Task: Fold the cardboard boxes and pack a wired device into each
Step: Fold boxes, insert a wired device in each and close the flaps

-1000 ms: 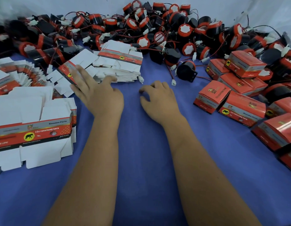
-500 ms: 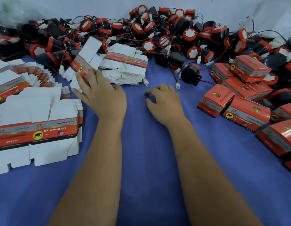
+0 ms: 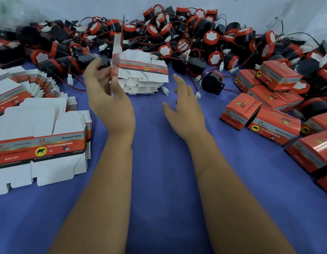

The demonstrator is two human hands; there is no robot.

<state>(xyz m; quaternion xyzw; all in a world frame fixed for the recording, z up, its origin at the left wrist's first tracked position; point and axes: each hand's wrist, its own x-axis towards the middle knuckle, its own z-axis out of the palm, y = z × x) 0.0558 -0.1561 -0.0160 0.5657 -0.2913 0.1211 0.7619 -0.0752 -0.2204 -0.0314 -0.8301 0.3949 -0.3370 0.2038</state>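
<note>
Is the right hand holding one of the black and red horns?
No, the right hand hangs over the blue cloth with straight fingers and nothing in it.

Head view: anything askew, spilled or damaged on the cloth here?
Nothing looks damaged. The stack of flat cartons at far left has slid into a slanted fan rather than a square pile. The left hand holds one flat box blank upright; the right hand hovers open.
</note>
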